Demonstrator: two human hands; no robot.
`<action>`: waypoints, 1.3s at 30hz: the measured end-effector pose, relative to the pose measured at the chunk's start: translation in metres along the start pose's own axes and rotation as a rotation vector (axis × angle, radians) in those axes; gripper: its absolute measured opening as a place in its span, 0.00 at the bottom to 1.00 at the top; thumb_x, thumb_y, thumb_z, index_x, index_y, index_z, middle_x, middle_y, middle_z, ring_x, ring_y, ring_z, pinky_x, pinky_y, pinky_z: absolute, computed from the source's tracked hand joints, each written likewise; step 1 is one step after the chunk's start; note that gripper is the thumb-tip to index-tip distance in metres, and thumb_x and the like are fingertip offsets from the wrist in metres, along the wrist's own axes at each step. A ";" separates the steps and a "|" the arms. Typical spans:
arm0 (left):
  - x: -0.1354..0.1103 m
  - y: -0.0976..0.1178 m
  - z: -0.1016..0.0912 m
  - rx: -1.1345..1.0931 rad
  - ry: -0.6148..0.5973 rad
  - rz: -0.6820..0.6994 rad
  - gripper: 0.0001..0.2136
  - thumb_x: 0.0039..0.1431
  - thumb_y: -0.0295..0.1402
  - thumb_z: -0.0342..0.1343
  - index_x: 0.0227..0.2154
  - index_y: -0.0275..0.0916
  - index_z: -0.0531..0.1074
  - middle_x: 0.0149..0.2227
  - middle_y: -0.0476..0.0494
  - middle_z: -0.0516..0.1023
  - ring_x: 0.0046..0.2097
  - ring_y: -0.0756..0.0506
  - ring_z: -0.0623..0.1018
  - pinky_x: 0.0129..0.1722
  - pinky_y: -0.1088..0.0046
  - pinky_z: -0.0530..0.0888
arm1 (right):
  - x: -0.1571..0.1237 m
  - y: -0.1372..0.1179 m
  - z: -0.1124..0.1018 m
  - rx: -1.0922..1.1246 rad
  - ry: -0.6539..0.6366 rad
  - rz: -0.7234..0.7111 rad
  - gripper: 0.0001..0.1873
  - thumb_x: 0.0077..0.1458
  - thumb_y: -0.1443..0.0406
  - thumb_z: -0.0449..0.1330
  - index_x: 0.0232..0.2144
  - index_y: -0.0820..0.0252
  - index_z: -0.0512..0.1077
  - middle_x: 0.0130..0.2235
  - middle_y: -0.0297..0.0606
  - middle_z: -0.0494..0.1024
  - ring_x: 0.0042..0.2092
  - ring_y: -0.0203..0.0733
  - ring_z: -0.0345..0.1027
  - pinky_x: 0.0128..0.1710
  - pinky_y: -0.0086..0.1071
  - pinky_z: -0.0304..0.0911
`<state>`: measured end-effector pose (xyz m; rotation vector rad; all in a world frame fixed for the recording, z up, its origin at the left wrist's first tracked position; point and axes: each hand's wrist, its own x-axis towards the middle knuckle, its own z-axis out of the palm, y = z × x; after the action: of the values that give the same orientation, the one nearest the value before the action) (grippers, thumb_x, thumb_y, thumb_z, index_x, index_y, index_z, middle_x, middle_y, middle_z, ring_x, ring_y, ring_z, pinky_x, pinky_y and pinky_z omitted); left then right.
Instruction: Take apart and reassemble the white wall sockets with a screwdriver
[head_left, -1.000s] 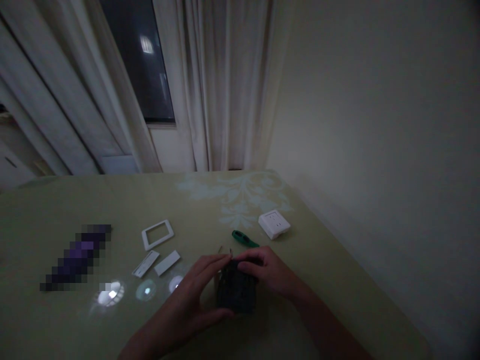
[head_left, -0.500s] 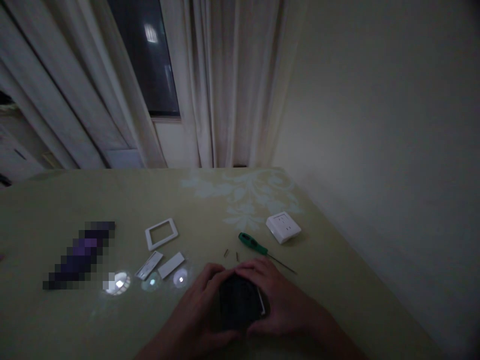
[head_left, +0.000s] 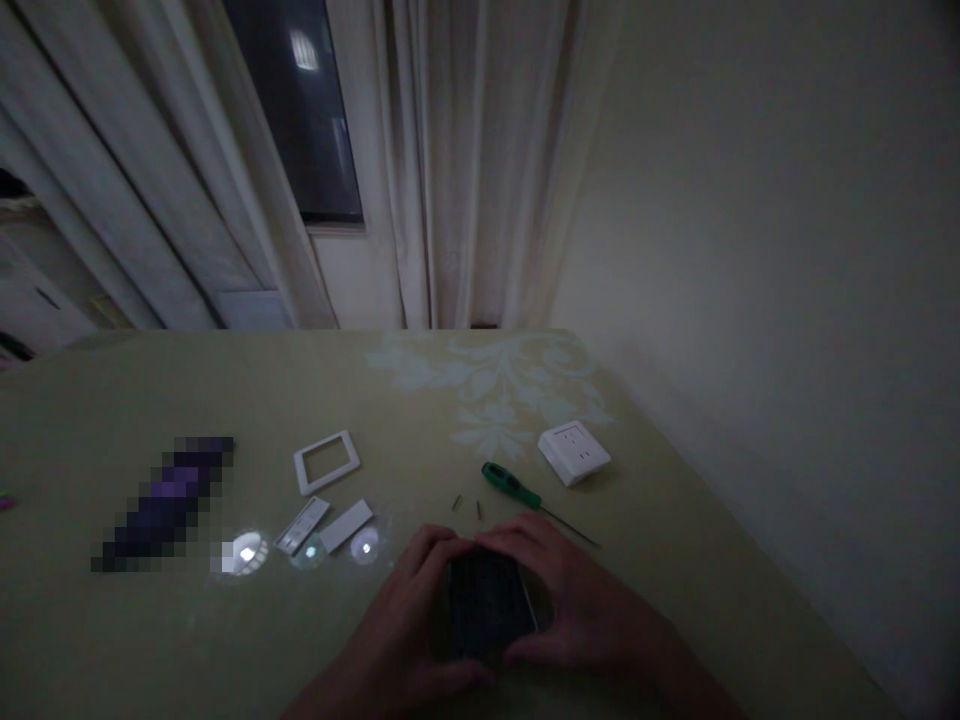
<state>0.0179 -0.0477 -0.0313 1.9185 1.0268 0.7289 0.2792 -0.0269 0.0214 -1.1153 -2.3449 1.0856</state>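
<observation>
Between my two hands is a dark, square switch module [head_left: 491,605] with a thin pale edge on its right side. My left hand [head_left: 409,620] curls round its left side, thumb along the near edge. On the right side my right hand [head_left: 566,590] grips it the same way, fingertips meeting the left ones at the far edge. Just beyond the fingers lie two small screws, one screw [head_left: 457,502] left of the other screw [head_left: 478,510]. A green-handled screwdriver [head_left: 514,485] rests past my right hand, its shaft pointing right and towards me.
A white wall socket [head_left: 576,452] stands at the right. To the left lie a white faceplate frame [head_left: 328,462] and two white switch pieces, a ridged piece [head_left: 303,526] and a smooth piece [head_left: 346,526]. Farther left is a blurred-out dark object [head_left: 165,505]. Wall [head_left: 750,300] borders the table's right side.
The pale edge on the module's right side shows less than before, as the piece sits slightly differently in my hands. The whole view has shifted a little. Both hands keep their hold.
</observation>
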 end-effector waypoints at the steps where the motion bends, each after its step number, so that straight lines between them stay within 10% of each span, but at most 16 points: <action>1: 0.000 -0.001 0.000 -0.001 -0.001 0.003 0.42 0.45 0.31 0.79 0.63 0.54 0.67 0.61 0.41 0.69 0.61 0.33 0.75 0.62 0.50 0.77 | 0.000 0.001 0.000 0.009 0.005 0.004 0.51 0.46 0.56 0.80 0.70 0.51 0.68 0.63 0.46 0.75 0.66 0.57 0.66 0.68 0.49 0.61; 39: -0.005 -0.010 -0.016 0.124 0.023 0.062 0.41 0.56 0.44 0.75 0.69 0.54 0.62 0.68 0.38 0.75 0.65 0.31 0.78 0.64 0.48 0.78 | 0.001 0.008 -0.001 0.000 0.096 -0.022 0.45 0.51 0.42 0.76 0.66 0.53 0.73 0.62 0.48 0.78 0.64 0.58 0.70 0.67 0.51 0.64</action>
<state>-0.0011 -0.0429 -0.0332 2.0604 1.0515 0.7386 0.2829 -0.0223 0.0157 -1.1129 -2.2777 1.0023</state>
